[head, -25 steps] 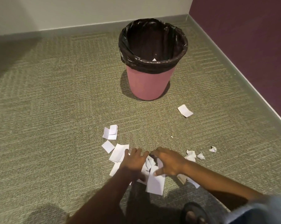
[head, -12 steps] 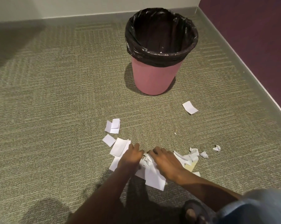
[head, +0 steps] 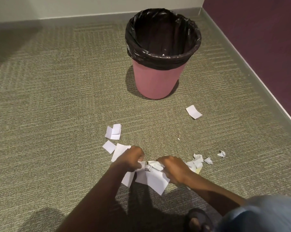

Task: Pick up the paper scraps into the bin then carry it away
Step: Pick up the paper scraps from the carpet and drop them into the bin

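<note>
Grey-green carpet (head: pixel 49 106). Pink bin (head: pixel 158 81) with black liner (head: pixel 158 63), upright near the corner, well apart from the hands. Left hand (head: pixel 133 158) and right hand (head: pixel 173 168) both curled, gripping a bunch of paper scraps (head: pixel 154 180) between them. Folded scraps (head: pixel 113 132) lie left, one flat scrap (head: pixel 193 112) near the bin, crumpled bits (head: pixel 221 154) right.

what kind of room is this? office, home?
Probably an office or similar commercial interior, seen at a room corner; I can't be sure. Cues: low-pile patterned carpet, grey skirting under a purple wall, and a lined pink bin.
</note>
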Available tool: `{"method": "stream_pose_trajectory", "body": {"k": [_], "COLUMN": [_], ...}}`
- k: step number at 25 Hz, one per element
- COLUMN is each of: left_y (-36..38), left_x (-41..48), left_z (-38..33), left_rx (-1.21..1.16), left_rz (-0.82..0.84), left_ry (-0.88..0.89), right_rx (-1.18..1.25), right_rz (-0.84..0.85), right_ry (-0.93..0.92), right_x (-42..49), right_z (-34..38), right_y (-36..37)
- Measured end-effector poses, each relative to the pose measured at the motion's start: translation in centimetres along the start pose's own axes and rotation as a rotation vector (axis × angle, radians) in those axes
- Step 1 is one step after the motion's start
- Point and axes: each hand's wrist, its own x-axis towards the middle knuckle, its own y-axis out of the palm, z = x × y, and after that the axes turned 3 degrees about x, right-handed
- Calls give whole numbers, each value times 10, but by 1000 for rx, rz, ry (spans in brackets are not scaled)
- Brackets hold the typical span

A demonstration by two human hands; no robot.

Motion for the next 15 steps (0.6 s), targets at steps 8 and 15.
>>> {"method": "stream_pose_trajectory", "body": {"k": [8,15], "left_y": [-48,-123], "left_x": [5,-16], "left_z": [-9,-29], "left_rx": [-141,-381], "left_rz": [-136,-264], "left_ry": [52,6], "right_rx": [272,550], "right_rz": [12,-44], "right_ry": [137,187], "right_x": [14,19], "right_z": [-13,-27], "right_y": [-21,-62]}}
